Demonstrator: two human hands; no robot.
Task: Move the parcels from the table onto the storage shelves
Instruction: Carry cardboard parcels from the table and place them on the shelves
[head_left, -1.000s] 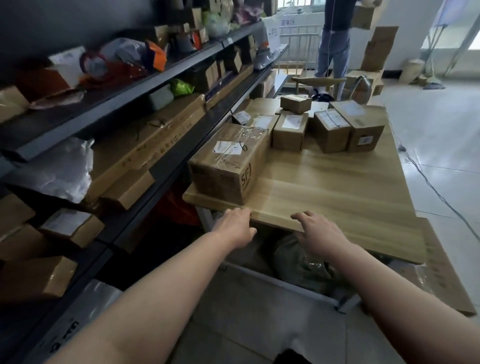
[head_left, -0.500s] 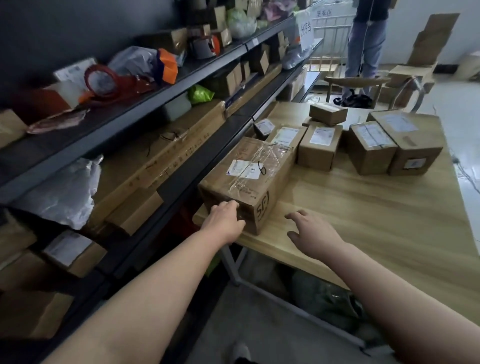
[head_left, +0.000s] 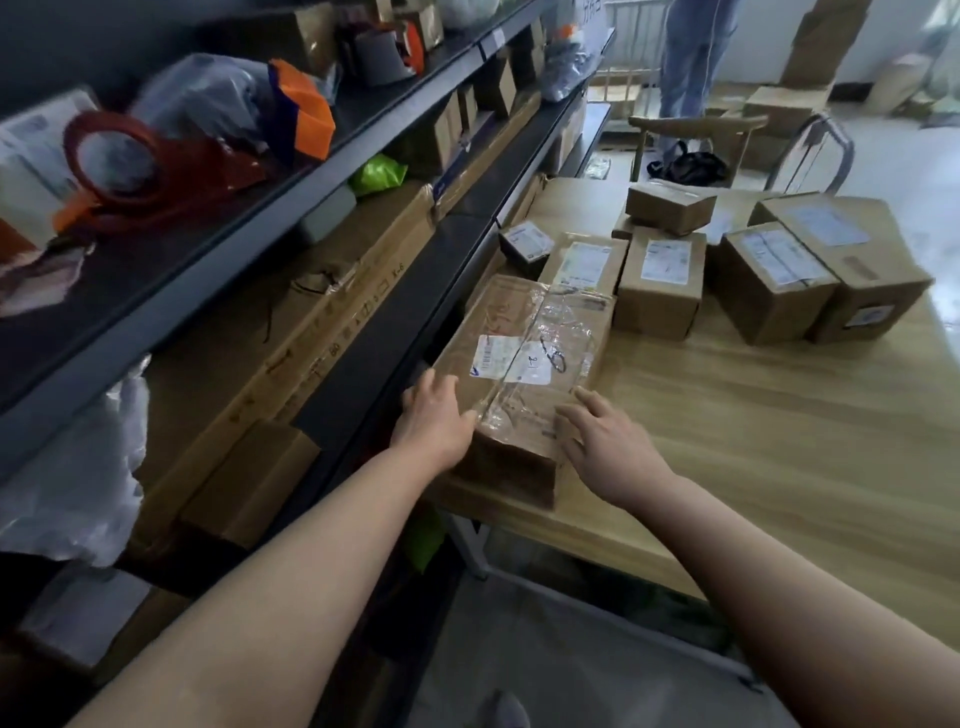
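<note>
Taped cardboard parcel (head_left: 524, 374) centre frame, long axis running away toward upper right; left hand (head_left: 434, 415), right hand (head_left: 608, 441) flank near end, fingers flat, touching, not yet clasping.

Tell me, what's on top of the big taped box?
A white label and crinkled clear tape lie on the big taped box. The left hand and right hand rest on its near end, hiding what's beneath them.

Brown cardboard parcel (head_left: 524, 312) under glossy clear tape (head_left: 563, 325), white label (head_left: 511, 358) with black markings. Pale wood-grain desk (head_left: 779, 431). Dark grey shelves (head_left: 395, 98); red tape dispenser (head_left: 135, 176), orange-and-purple packet (head_left: 304, 111), lime-green bag (head_left: 376, 174), white plastic bag (head_left: 67, 467). Blue jeans (head_left: 693, 57) at the back.
</note>
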